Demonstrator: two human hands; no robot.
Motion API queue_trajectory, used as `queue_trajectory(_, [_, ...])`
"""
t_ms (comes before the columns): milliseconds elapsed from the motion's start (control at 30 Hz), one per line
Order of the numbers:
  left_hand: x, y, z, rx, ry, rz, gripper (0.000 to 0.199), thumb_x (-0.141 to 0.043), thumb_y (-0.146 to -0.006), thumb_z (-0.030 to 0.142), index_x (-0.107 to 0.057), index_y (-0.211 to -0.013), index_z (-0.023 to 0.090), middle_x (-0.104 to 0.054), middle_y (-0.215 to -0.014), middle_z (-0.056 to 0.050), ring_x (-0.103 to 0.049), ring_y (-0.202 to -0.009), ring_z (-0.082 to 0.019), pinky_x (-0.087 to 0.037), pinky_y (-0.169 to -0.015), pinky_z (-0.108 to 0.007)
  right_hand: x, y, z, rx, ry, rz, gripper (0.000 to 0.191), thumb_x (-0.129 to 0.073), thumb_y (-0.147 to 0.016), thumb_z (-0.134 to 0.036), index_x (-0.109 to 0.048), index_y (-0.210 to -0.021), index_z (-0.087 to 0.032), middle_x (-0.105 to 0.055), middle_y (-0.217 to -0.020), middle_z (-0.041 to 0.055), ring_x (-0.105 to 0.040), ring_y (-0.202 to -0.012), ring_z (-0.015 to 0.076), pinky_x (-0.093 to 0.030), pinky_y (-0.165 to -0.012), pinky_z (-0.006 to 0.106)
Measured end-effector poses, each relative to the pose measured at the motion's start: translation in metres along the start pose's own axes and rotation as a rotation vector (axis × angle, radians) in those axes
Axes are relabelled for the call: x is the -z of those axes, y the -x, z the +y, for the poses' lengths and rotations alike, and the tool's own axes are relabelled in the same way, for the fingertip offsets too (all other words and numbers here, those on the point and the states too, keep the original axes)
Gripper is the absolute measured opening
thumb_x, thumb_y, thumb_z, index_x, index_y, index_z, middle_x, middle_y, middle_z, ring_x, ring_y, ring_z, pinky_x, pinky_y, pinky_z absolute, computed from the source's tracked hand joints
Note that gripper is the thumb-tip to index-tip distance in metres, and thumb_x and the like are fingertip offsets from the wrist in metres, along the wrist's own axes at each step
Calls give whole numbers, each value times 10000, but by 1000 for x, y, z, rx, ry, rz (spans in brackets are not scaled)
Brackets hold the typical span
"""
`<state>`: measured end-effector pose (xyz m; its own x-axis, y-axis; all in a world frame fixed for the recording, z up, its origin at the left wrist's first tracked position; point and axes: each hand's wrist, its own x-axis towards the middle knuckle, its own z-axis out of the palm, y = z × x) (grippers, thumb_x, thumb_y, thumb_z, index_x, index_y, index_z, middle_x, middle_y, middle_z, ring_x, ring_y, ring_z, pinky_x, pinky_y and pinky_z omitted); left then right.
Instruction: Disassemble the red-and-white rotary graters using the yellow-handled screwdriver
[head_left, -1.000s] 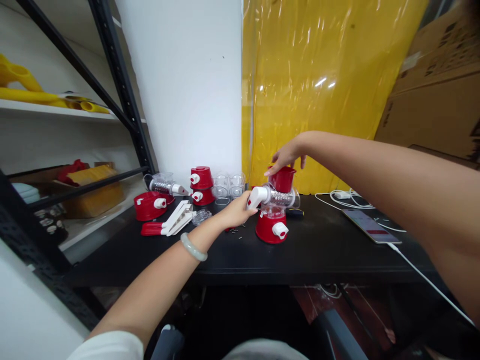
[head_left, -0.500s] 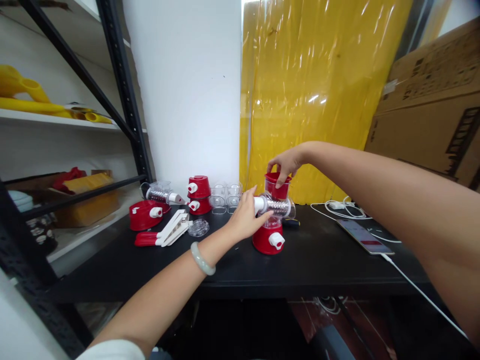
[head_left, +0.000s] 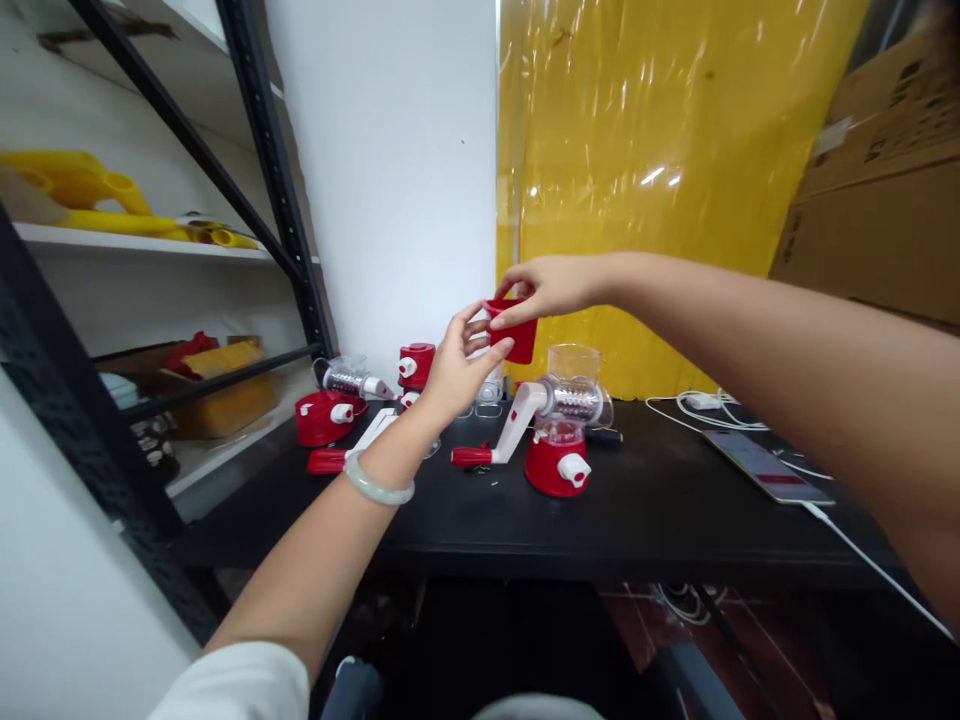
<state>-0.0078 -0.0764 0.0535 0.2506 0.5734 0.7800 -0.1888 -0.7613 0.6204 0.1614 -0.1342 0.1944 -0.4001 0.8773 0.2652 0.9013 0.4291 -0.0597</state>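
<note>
My right hand [head_left: 546, 285] grips the rim of a red food pusher [head_left: 517, 338] and holds it in the air, left of the rotary grater. Close against the pusher's left side is my left hand [head_left: 461, 360], fingers and thumb apart; whether it touches the pusher I cannot tell. The rotary grater [head_left: 556, 462] stands upright on its red base, its clear hopper [head_left: 574, 366] uncovered and a metal drum inside the body. From the drum a white crank [head_left: 517, 425] slants down left to a red handle.
Behind my left arm are a red base [head_left: 325, 418], a grater body [head_left: 349, 380], white cranks and stacked red bases [head_left: 415, 366]. A charging phone [head_left: 765, 467] and white cables [head_left: 709, 405] lie right. A metal shelf rack [head_left: 277, 170] borders the left, a cardboard box [head_left: 874, 200] the right.
My right hand has lifted the red pusher out of the hopper and moved it left. My left hand has left the grater and risen beside the pusher, uncovering the crank.
</note>
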Motion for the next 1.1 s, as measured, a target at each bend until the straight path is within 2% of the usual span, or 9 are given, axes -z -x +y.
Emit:
queue_trajectory(133, [17, 14, -4, 95, 16, 1, 786, -809, -695, 455, -429, -1335, 201, -584, -1257, -143, -638, -1104, -247, -526, -963, -421, -26, -10, -20, 66, 40, -39, 721, -664, -721, -704, -615, -1200, -167, -697, -1124, 140, -649, -1035, 305, -502, -855, 384])
queue_trajectory(267, [41, 22, -7, 147, -94, 50, 847, -833, -672, 395, -399, -1375, 209, -622, -1162, -110, -676, -989, -215, -554, -916, -419, -42, -18, -19, 105, 40, -97, 756, -653, -756, -681, -545, -1315, -184, -671, -1217, 142, -628, -1105, 310, -489, -926, 396])
queue_trajectory(433, [75, 26, -25, 259, -199, 131, 878, -824, -681, 360, -359, -1408, 197, -583, -1275, -167, -674, -1053, -249, -556, -918, -442, -49, -16, 9, 35, 108, -123, 845, -613, -751, -736, -472, -1409, -224, -547, -1420, 149, -510, -1288, 372, -405, -1072, 480])
queue_trajectory(567, [93, 36, -50, 353, -384, 143, 826, -860, -622, 302, -451, -1326, 161, -612, -1278, -172, -668, -1083, -265, -520, -970, -466, -61, -3, 45, -115, 173, -210, 896, -593, -737, -763, -515, -1382, -146, -545, -1410, 216, -500, -1287, 435, -380, -1082, 562])
queue_trajectory(633, [97, 41, -59, 367, -462, 130, 729, -859, -620, 316, -525, -1249, 156, -655, -1225, -153, -671, -1075, -270, -514, -976, -469, -70, 6, 62, -121, 164, -263, 883, -551, -782, -738, -501, -1385, -95, -530, -1414, 246, -506, -1291, 411, -390, -1086, 532])
queue_trajectory(733, [99, 44, -66, 375, -490, 101, 653, -856, -622, 386, -586, -1166, 146, -696, -1153, -141, -682, -1043, -277, -523, -956, -469, -83, 18, 78, -94, 108, -236, 836, -506, -820, -705, -482, -1391, -94, -547, -1393, 239, -546, -1256, 367, -441, -1049, 488])
queue_trajectory(867, [88, 35, -65, 336, -437, 54, 668, -847, -635, 416, -577, -1181, 141, -704, -1137, -137, -694, -997, -265, -546, -914, -452, -91, 24, 85, -29, 64, -117, 647, -526, -828, -631, -593, -1259, -154, -670, -1196, 188, -635, -1103, 338, -511, -940, 475])
queue_trajectory(967, [70, 16, -62, 233, -392, 25, 621, -824, -672, 374, -569, -1190, 146, -687, -1180, -138, -678, -1043, -250, -544, -926, -424, -94, 25, 84, -21, 83, -86, 594, -507, -860, -580, -594, -1258, -148, -677, -1168, 184, -651, -1054, 321, -522, -915, 471])
queue_trajectory(1100, [38, -28, -63, 177, -421, -70, 701, -794, -702, 389, -520, -1294, 135, -651, -1251, -173, -675, -1035, -247, -545, -915, -410, -100, 25, 86, -16, 98, -32, 607, -470, -897, -580, -557, -1327, -161, -654, -1243, 183, -635, -1111, 326, -503, -953, 496])
